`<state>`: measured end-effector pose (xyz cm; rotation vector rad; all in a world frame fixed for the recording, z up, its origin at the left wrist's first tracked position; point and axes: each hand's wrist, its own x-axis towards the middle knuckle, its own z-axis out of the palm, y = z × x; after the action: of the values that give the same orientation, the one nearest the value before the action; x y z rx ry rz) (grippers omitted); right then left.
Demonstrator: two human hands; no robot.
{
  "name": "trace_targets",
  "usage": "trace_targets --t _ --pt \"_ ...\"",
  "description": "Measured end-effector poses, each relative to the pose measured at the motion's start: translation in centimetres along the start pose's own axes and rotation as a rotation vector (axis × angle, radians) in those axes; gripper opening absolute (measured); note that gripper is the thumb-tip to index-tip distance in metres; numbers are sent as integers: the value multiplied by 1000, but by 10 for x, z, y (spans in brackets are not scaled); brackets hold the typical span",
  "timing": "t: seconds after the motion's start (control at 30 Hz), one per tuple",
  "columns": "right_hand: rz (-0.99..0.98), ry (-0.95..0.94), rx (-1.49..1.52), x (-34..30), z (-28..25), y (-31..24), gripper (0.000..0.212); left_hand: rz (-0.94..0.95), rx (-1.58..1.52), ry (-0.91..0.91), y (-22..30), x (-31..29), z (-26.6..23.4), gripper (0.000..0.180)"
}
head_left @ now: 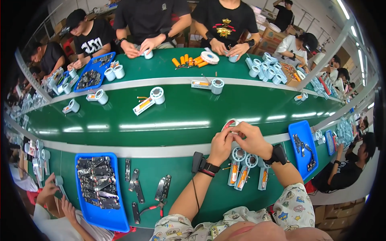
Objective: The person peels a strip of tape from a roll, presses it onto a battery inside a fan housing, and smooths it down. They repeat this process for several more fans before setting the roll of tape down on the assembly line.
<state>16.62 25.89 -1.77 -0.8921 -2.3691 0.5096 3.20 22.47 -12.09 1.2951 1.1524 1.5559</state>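
Note:
Above the near rail, both my hands are together at a small white ring with a reddish inner side (230, 123), which looks like a roll of tape. My left hand (220, 145) is closed on its near side, fingers bent and pinched. My right hand (252, 138) meets it from the right with thumb and fingertips together; what they pinch is hidden. Just below my right hand lie three light-blue fan-like housings (243, 176) with round heads and open handles holding orange cells. My right wrist partly covers the rightmost one.
Left of my arms lie a blue tray (123, 201) of dark circuit strips, loose strips (163, 188) and red-handled pliers (155, 207). Another blue tray (304, 150) stands at right. More housings (157, 95) sit on the green belt (181, 116). Co-workers work across it and at both sides.

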Motion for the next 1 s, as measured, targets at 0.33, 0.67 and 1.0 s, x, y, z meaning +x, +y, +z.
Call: trace_targets --t 0.33,0.67,1.0 --pt "-71 36 31 9 -4 -5 16 -117 -259 -80 11 5 -2 28" --pt "-97 52 80 -8 0 6 13 -233 -494 -61 -2 -4 7 27" --pt "-183 173 360 -13 -1 -2 14 -313 -594 -23 0 3 1 26"
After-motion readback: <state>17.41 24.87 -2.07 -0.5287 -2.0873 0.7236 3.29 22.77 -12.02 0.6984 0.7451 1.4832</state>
